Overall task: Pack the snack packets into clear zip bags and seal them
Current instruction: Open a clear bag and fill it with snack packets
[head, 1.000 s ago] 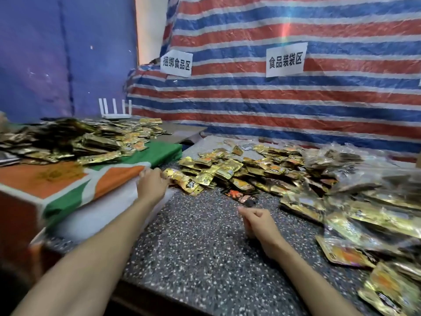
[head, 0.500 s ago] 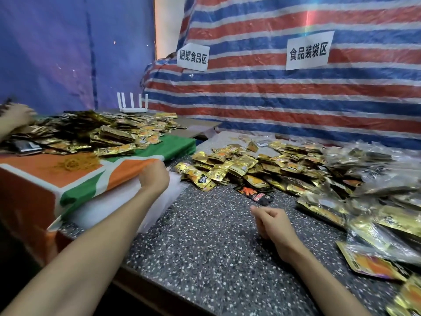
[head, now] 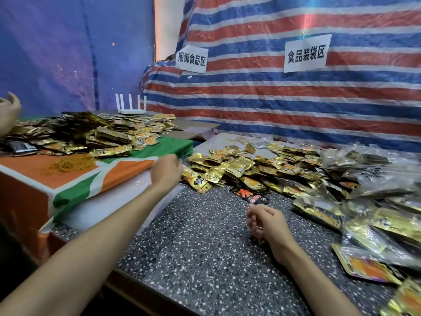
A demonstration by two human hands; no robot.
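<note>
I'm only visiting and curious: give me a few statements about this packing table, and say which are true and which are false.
1. The right hand holds a gold packet. False: it is loosely curled over the speckled table and holds nothing.
2. A white router stands at the back. True.
3. The filled clear bags are piled on the left. False: they lie on the right side of the table.
4. Two paper signs hang on the striped tarp. True.
5. A black packet lies just beyond the right hand. True.
</note>
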